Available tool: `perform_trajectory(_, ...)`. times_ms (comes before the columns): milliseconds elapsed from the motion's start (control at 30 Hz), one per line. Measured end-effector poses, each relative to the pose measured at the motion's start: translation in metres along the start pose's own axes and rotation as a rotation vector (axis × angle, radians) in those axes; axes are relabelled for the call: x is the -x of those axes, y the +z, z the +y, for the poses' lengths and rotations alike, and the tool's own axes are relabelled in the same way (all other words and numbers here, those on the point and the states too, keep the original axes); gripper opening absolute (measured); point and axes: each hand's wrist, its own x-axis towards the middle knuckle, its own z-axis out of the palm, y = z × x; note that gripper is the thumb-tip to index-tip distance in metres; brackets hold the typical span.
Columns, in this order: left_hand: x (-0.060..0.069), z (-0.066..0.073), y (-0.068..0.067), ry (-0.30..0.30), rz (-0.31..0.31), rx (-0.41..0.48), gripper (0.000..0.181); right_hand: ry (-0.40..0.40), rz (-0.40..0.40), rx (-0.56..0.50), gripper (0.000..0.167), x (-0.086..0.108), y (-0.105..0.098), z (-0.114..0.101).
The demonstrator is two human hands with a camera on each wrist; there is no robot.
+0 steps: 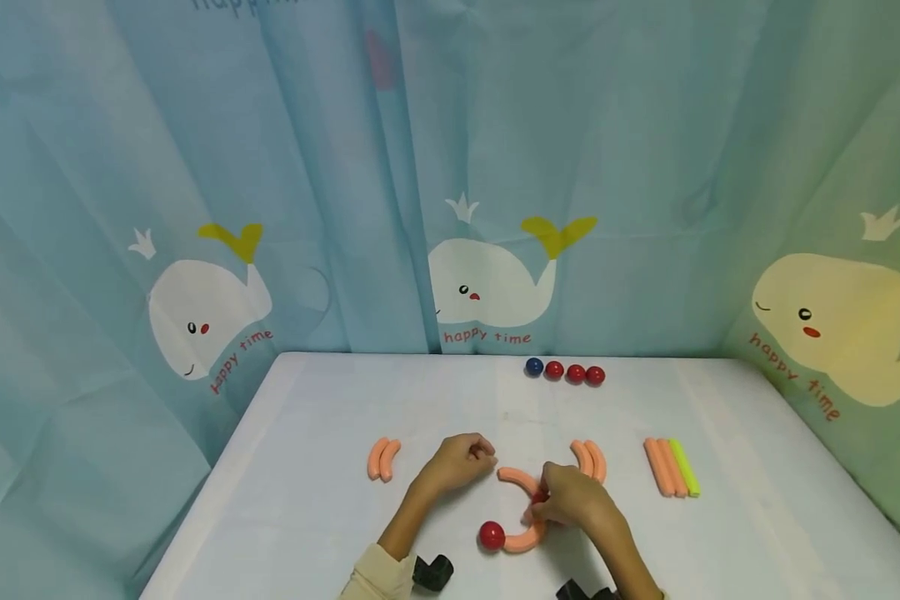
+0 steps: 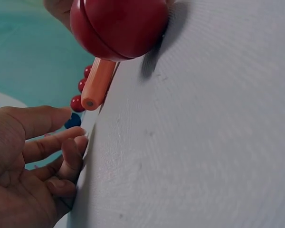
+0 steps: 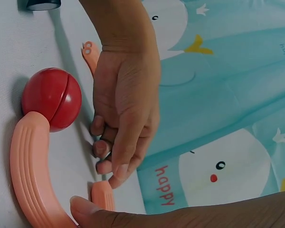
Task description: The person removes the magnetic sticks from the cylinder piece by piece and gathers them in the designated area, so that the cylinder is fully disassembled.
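My right hand (image 1: 573, 497) pinches a red ball (image 1: 537, 497) between two curved orange rods; the fingers partly hide it. The upper curved rod (image 1: 519, 476) arcs left toward my left hand (image 1: 461, 461). That hand is apart from the rod, its fingers loosely bent and holding nothing. Below, the lower curved rod (image 1: 523, 542) ends at another red ball (image 1: 492, 536), touching it. In the right wrist view, the right thumb (image 3: 88, 205) lies by the curved rod (image 3: 31, 166). In the left wrist view, a rod's end (image 2: 90, 102) shows a small grey disc.
A blue ball (image 1: 534, 367) and several red balls (image 1: 576, 374) line the table's back edge. Paired curved rods lie at left (image 1: 375, 459) and behind the right hand (image 1: 597, 461). Straight orange rods (image 1: 660, 467) and a green rod (image 1: 684, 467) lie right. A whale-print curtain (image 1: 345, 208) surrounds the table.
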Motion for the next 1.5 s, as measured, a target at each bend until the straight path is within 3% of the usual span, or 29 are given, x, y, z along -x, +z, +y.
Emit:
perform_trajectory(500,-0.001,-0.003,-0.010,-0.013,0.046,0.020,0.019,-0.048,0.167,-0.080,0.027,-0.021,0.013,0.002)
perform_trajectory(767,0.001,-0.005,-0.016,-0.023,0.036,0.000,0.022,-0.135,0.300,-0.138,0.029,-0.036,0.027,0.003)
perform_trajectory(1000,0.006,-0.004,-0.018,-0.037,-0.008,0.032,0.020,-0.186,0.352,-0.236,0.033,-0.042,0.040,0.005)
perform_trajectory(1233,0.007,-0.005,-0.015,-0.007,-0.037,0.066,0.017,-0.201,0.377,-0.324,0.033,-0.048,0.048,0.008)
perform_trajectory(1500,0.009,-0.001,-0.011,0.022,-0.007,0.048,0.016,-0.224,0.392,-0.335,0.035,-0.051,0.052,0.011)
